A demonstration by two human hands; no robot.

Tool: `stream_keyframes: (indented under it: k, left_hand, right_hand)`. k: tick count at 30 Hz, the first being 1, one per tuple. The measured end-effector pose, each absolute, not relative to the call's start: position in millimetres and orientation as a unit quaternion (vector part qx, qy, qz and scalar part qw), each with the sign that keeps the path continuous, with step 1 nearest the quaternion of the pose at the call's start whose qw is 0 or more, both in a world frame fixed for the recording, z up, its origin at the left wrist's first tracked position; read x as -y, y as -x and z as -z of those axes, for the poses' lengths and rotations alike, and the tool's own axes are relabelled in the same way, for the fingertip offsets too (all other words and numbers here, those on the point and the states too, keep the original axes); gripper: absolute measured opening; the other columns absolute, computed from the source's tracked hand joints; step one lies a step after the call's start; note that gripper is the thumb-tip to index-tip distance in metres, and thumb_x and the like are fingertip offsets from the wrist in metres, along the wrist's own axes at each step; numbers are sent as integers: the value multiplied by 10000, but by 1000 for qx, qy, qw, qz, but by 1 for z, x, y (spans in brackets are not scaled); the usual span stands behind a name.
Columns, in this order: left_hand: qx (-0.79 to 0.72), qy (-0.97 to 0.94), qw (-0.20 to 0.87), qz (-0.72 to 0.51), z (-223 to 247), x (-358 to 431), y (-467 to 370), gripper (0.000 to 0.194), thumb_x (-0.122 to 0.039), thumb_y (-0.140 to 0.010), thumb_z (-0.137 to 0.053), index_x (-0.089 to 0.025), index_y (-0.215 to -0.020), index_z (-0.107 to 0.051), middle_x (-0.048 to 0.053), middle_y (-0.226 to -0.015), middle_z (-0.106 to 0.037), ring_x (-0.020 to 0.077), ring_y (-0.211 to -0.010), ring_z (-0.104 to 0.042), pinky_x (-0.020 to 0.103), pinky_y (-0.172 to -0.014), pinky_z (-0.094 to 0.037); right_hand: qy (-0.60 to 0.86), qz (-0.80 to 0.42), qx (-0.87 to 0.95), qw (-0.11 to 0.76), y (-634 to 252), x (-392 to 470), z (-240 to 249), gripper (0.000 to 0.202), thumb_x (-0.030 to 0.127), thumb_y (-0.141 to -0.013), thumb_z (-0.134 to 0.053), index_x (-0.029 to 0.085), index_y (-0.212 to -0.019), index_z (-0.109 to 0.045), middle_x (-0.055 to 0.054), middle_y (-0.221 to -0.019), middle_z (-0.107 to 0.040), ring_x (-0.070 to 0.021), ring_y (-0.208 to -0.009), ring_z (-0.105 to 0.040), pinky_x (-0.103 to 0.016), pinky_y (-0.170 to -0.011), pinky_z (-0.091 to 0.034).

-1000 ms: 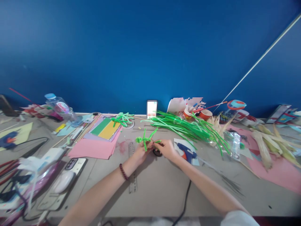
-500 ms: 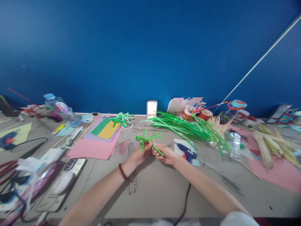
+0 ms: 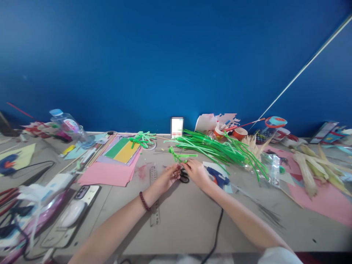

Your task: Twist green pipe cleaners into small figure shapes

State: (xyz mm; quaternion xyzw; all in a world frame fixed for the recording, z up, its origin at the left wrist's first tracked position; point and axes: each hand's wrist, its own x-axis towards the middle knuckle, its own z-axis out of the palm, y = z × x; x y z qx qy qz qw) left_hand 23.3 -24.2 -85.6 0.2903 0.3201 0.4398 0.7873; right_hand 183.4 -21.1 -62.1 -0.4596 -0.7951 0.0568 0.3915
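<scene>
Both hands meet over the middle of the table at a small green pipe-cleaner figure. My left hand, with a beaded bracelet at the wrist, has its fingers curled closed around the figure's lower part. From the right, my right hand pinches the figure with thumb and fingertips. The fingers hide much of its lower end. Black-handled scissors lie on the table just under the hands. A clear ruler is beneath my left wrist, and a blue glue gun rests beside my right hand.
A heap of green pipe cleaners spreads at the back right. Stacked coloured paper and a phone lie left. A bottle stands farther back. Dried husks are at the right. A black cable runs off the front edge.
The figure has turned, from stretching sideways across the hands to standing behind the fingertips. My right hand has rolled over, its back now upward. The scissors have come into view.
</scene>
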Motion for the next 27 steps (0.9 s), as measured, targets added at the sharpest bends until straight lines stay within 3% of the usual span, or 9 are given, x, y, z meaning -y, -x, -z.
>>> stream_keyframes:
  k: [3,6,12,16,19,21,24,27]
  left_hand:
    - [-314,-273,795,-441,83,24,-22,274,-351,-658,-750,-137,-808,-672,17,-694,-580,94,-632,-514,218,-611,-388]
    - [-304,-291,779,-463,82,25,-26,208,-256,-612,-777,-146,-727,-643,-9,-642,-551,83,-579,-475,215,-564,-358]
    - [-332,-285,725,-531,87,24,-29,204,-140,-535,-758,-170,-667,-606,-32,-644,-541,81,-551,-438,222,-539,-338]
    - [-333,-298,724,-525,91,20,-26,189,-162,-543,-762,-161,-669,-621,1,-679,-586,106,-603,-481,236,-568,-359]
    - [-313,-315,730,-519,89,19,-27,199,-215,-565,-779,-148,-650,-613,12,-660,-585,119,-614,-499,255,-594,-378]
    - [-290,-330,746,-501,85,20,-28,226,-281,-595,-778,-146,-642,-603,10,-629,-570,128,-603,-508,272,-602,-391]
    - [-270,-347,765,-471,80,22,-29,269,-354,-623,-766,-147,-644,-596,6,-590,-551,131,-558,-504,281,-571,-394]
    - [-273,-334,764,-479,80,22,-28,287,-355,-597,-788,-154,-643,-588,-7,-585,-536,117,-543,-491,263,-552,-384]
  right_hand:
    - [415,65,839,347,-186,25,63,297,209,-940,-373,165,-787,-624,-68,-736,-621,-172,-711,-550,-263,-611,-398]
    - [379,137,875,270,-188,30,62,272,156,-929,-380,166,-843,-638,-65,-738,-617,-166,-707,-535,-254,-564,-375]
    - [359,119,897,228,-183,30,63,245,158,-919,-424,156,-780,-626,-57,-696,-609,-151,-658,-515,-255,-538,-327]
    - [447,-87,829,325,-178,25,66,328,307,-898,-482,162,-621,-581,-25,-602,-563,-132,-592,-484,-245,-535,-311]
    - [498,-377,681,381,-176,23,65,370,438,-813,-570,162,-567,-548,14,-526,-493,-108,-513,-438,-229,-495,-310]
    - [469,-586,548,369,-174,23,65,356,479,-758,-617,157,-614,-567,21,-534,-489,-96,-491,-429,-213,-453,-304]
    - [381,-788,363,319,-173,24,65,284,418,-713,-685,150,-712,-591,17,-591,-500,-76,-501,-426,-171,-396,-267]
    - [337,-851,271,299,-172,25,67,205,304,-694,-714,150,-729,-584,19,-617,-495,-57,-507,-410,-138,-363,-218]
